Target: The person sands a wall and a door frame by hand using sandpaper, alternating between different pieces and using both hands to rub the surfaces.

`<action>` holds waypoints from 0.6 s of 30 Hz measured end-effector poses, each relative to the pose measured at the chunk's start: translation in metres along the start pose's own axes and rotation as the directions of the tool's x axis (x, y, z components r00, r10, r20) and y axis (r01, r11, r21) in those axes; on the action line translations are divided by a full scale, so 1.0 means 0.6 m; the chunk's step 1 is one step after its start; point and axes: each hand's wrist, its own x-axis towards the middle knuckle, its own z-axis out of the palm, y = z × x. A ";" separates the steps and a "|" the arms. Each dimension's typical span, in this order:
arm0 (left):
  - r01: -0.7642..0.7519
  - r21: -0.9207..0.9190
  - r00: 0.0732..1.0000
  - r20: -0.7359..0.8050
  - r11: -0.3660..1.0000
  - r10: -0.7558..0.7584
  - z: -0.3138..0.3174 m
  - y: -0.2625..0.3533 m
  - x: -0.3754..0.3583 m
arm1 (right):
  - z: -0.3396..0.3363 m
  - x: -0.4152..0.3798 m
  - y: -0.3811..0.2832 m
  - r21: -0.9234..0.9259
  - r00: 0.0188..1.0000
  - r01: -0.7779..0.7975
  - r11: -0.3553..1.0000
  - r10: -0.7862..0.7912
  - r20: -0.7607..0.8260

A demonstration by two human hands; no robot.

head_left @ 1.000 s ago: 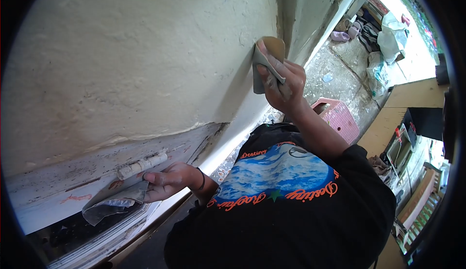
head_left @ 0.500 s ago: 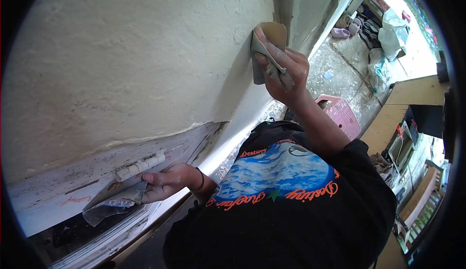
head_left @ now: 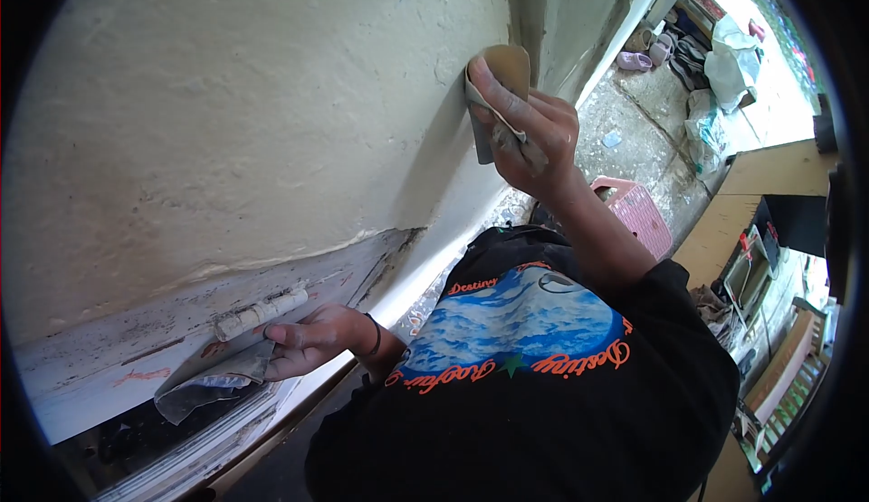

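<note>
In my right hand [head_left: 534, 140] is a folded tan and grey sheet [head_left: 507, 67], pinched between the fingers and held against the pale wall [head_left: 272, 122] near its corner. My left hand [head_left: 312, 344] is lower down at the left, its fingers closed on the edge of a crumpled grey sheet [head_left: 199, 389]. This sheet hangs in front of the white frame [head_left: 81, 393] below the wall. Just above the left fingers, a pale, rough cylindrical piece [head_left: 262, 312] lies along the frame. Whitish dust marks the right fingers.
A pink plastic stool [head_left: 638, 217] stands on the speckled floor [head_left: 625, 122] behind my right forearm. Shoes [head_left: 635, 61] and white plastic bags [head_left: 731, 67] are at the upper right. Wooden furniture [head_left: 769, 172] stands at the right edge. A ledge juts out below the wall.
My right hand and its folded sheet have shifted slightly at the wall, and the sheet's visible tan face has changed shape. My left hand looks the same.
</note>
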 end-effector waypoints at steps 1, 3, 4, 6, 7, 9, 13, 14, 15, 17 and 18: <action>-0.005 -0.004 1.000 -0.019 1.000 0.004 0.002 0.001 0.000 | -0.001 0.007 -0.003 0.007 1.000 0.011 1.000 -0.011 -0.021; -0.009 -0.009 0.999 -0.043 1.000 0.008 0.002 0.001 -0.002 | 0.000 -0.010 0.003 0.015 1.000 -0.001 1.000 0.002 -0.015; 0.005 -0.020 1.000 -0.029 1.000 -0.005 0.001 0.000 -0.004 | 0.003 -0.015 0.005 0.023 1.000 -0.011 1.000 0.011 -0.015; 0.017 -0.031 1.000 -0.025 0.999 -0.018 0.005 -0.003 -0.004 | 0.005 -0.015 0.007 0.000 1.000 0.003 1.000 -0.003 -0.018; 0.009 -0.050 0.999 -0.035 0.999 -0.011 0.004 -0.004 -0.003 | 0.005 -0.018 0.005 -0.020 1.000 0.000 1.000 -0.001 -0.014; 0.004 -0.065 0.999 -0.035 0.998 -0.006 0.004 0.003 -0.001 | 0.010 -0.002 -0.001 -0.003 0.997 0.024 1.000 -0.024 -0.066; -0.037 0.057 0.999 -0.005 0.998 0.037 0.003 0.003 -0.001 | 0.019 -0.024 0.007 0.026 0.991 0.046 0.999 -0.043 -0.128; 0.001 0.016 1.000 -0.009 1.000 -0.001 0.001 -0.003 -0.002 | 0.020 -0.029 0.009 0.039 0.994 0.030 0.999 -0.026 -0.106; -0.001 0.015 1.000 -0.016 1.000 0.001 0.004 -0.004 -0.002 | 0.019 -0.020 0.010 0.039 0.994 0.037 0.999 -0.033 -0.107; 0.005 0.030 1.000 -0.006 1.000 -0.004 0.000 -0.001 -0.002 | 0.013 -0.001 -0.002 0.049 0.993 0.019 0.999 -0.013 -0.115; 0.004 0.036 1.000 0.001 0.999 -0.004 -0.004 -0.003 -0.003 | 0.010 0.009 -0.014 0.054 0.994 0.011 0.998 -0.005 -0.112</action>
